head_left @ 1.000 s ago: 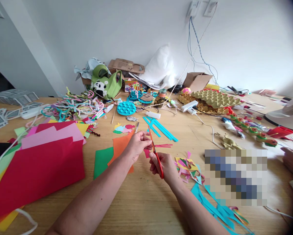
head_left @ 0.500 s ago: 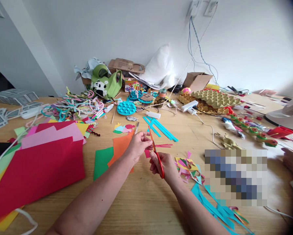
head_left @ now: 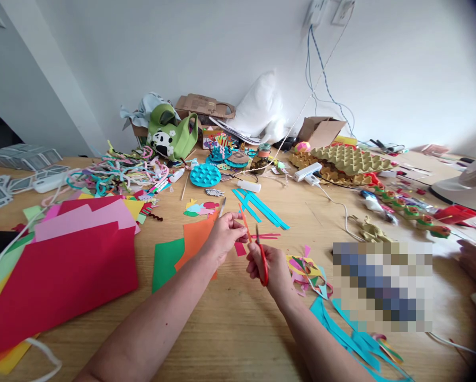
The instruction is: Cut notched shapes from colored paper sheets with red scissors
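Observation:
My left hand (head_left: pixel 227 237) pinches a narrow orange paper strip (head_left: pixel 243 218) that slants past its fingertips. In my right hand (head_left: pixel 270 262) are red-handled scissors (head_left: pixel 264 268), their dark blades pointing up and standing just right of the strip. The strip's lower end reaches the right thumb; whether that thumb presses on it I cannot tell. Beneath the left wrist lie an orange sheet (head_left: pixel 196 236) and a green sheet (head_left: pixel 168 260). Thin red strips (head_left: pixel 267 236) and a small red paper piece (head_left: pixel 240 249) rest on the table behind the hands.
Red sheets (head_left: pixel 75 286) are stacked at left. Blue strips (head_left: pixel 264 209), cut fish shapes (head_left: pixel 202 208) and a pen-like knife (head_left: pixel 222 206) lie ahead. Paper scraps (head_left: pixel 307 270) and blue offcuts (head_left: pixel 345 334) are on the right. Egg trays (head_left: pixel 349 159) stand at back right, beyond a white cable (head_left: pixel 343 207).
The scissors have shifted slightly right, away from the orange strip, and their blades now show apart from it. My left hand has stayed nearly still.

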{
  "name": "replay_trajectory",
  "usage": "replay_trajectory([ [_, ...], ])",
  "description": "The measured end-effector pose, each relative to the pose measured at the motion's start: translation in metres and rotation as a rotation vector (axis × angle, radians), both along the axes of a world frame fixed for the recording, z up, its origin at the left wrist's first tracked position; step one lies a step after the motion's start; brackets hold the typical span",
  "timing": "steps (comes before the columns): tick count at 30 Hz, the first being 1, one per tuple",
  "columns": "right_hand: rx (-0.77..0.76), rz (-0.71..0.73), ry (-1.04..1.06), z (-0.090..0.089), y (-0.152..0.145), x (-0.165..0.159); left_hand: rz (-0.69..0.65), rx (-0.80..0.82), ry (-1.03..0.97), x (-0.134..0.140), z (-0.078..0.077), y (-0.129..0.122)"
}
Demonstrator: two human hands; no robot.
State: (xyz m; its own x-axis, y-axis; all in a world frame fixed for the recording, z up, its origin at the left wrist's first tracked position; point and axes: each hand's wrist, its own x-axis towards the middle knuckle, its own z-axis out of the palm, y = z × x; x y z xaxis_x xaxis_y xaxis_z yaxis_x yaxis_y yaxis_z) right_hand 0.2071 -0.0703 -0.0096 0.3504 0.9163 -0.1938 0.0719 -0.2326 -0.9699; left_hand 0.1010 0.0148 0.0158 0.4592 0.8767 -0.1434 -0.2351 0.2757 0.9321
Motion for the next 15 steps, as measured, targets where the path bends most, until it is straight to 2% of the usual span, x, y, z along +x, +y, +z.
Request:
replay_trajectory([
  [5,0.344,-0.488,0.023,0.018,-0.003,0.020,-0.013,0.059,0.114,0.004,-0.006,0.010],
  [7,0.423,-0.622,-0.004,0.023,-0.002,0.028,-0.066,0.254,0.342,0.014,-0.014,0.019],
  [10,0.482,-0.706,-0.059,0.023,0.000,0.038,-0.076,0.376,0.444,0.036,-0.027,0.028],
  [15,0.475,-0.707,-0.047,0.017,0.002,0.046,-0.070,0.582,0.519,0.072,-0.038,0.023],
])
